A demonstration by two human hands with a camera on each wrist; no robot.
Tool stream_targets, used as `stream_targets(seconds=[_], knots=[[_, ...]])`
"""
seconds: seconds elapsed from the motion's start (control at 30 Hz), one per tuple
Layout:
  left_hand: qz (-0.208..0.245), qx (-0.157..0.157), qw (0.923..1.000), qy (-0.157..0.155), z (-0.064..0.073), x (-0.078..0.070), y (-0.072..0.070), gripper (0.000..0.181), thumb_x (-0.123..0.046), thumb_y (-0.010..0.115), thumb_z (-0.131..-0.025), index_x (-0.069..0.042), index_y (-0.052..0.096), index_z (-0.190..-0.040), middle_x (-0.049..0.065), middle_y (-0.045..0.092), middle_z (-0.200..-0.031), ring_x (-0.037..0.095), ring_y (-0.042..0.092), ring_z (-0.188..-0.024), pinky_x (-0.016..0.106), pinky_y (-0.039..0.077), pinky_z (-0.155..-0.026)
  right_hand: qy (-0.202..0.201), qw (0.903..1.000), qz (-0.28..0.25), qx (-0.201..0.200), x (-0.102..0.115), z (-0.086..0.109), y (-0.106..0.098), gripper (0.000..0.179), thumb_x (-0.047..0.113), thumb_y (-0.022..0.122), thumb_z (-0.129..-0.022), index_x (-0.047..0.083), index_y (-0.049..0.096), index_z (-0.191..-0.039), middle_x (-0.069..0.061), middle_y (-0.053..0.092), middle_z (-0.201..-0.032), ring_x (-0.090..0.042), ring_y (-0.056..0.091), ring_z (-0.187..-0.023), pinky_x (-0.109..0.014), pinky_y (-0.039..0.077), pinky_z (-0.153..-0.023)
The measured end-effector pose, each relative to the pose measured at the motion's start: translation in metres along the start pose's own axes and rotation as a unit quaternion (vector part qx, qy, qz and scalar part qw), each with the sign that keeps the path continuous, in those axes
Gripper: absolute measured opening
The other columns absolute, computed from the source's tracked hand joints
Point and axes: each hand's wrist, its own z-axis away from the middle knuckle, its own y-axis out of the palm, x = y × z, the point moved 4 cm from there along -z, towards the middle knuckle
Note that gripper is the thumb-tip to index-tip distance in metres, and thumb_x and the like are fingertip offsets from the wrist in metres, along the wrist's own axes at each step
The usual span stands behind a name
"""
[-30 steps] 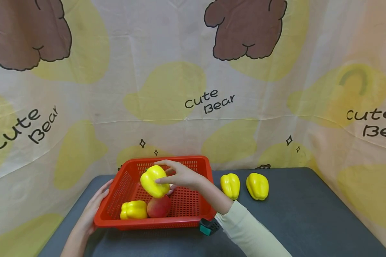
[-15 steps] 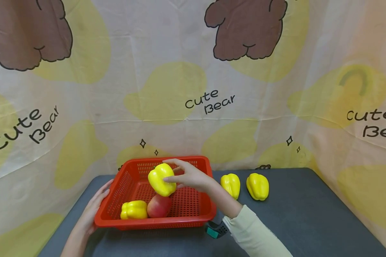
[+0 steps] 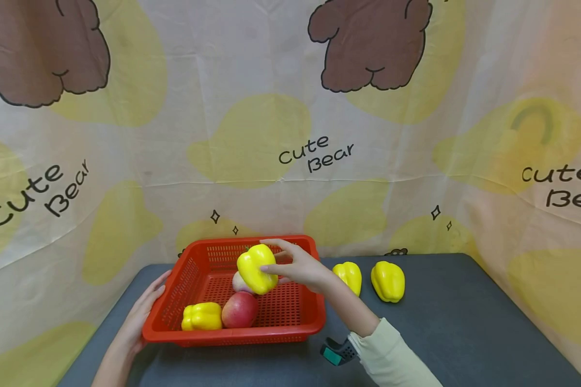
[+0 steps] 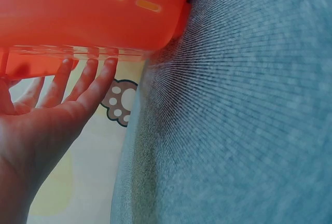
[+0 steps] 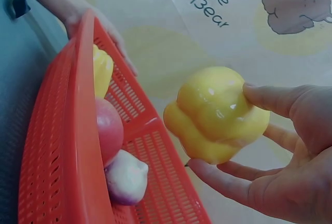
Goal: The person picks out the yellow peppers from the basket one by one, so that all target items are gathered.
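In the head view my right hand [image 3: 304,267] grips a yellow bell pepper [image 3: 256,269] between thumb and fingers, above the red plastic basket [image 3: 232,336]. The right wrist view shows this held pepper [image 5: 218,115] well apart from the basket's contents. My left hand [image 3: 142,312] touches the basket's left side; in the left wrist view its fingers [image 4: 101,81] are fairly straight against the outer wall. Inside the basket lie another yellow bell pepper [image 3: 202,316], a round red fruit [image 3: 240,310], and a white-and-purple bulb-shaped vegetable [image 5: 127,177], partly covered by the held pepper in the head view.
Two more yellow bell peppers, one [image 3: 348,277] partly behind my right forearm and one [image 3: 388,281] farther right, stand on the dark grey table [image 3: 455,328]. A cloth printed with bears [image 3: 252,199] hangs behind the table.
My right hand has moved to the right above the basket, carrying the yellow bell pepper. Part of the white-and-purple vegetable now shows beside it. The left hand and basket have stayed put.
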Motion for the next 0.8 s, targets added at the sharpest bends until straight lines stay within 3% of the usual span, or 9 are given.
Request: stream_targets(seconds=[0.47,0.63,0.8], knots=[[0.002,-0.005,1.0,-0.008,0.0,0.001,-0.001,0.054,-0.039,0.036,-0.116,-0.028,0.02,-0.167,-0.029,0.061,-0.127,0.002,0.068,-0.111,0.032,0.062,-0.088,0.006,0.9994,-0.015,-0.03,-0.011,0.016,-0.013,0.066,0.022,0.075,-0.099,0.016,0.047,-0.158,-0.021,0.051,-0.146,-0.035,0.059,-0.127,-0.048,0.061,-0.094],[0.0,-0.006,0.9999,-0.013,0.0,0.0,0.0,0.058,-0.04,0.035,-0.116,-0.025,0.016,-0.168,-0.03,0.061,-0.127,0.002,0.068,-0.112,0.033,0.062,-0.089,0.007,0.9989,-0.025,-0.038,-0.012,0.025,-0.018,0.066,0.022,0.075,-0.1,0.014,0.045,-0.159,-0.024,0.049,-0.148,-0.033,0.063,-0.121,-0.051,0.06,-0.096],[-0.004,-0.009,0.9997,-0.023,0.0,0.0,0.0,0.062,-0.041,0.035,-0.116,-0.021,0.011,-0.17,-0.031,0.06,-0.126,0.001,0.067,-0.111,0.033,0.062,-0.09,0.0,0.9982,-0.045,-0.039,-0.013,0.032,-0.022,0.065,0.022,0.074,-0.101,0.015,0.045,-0.159,-0.025,0.046,-0.15,-0.036,0.059,-0.127,-0.05,0.06,-0.096]])
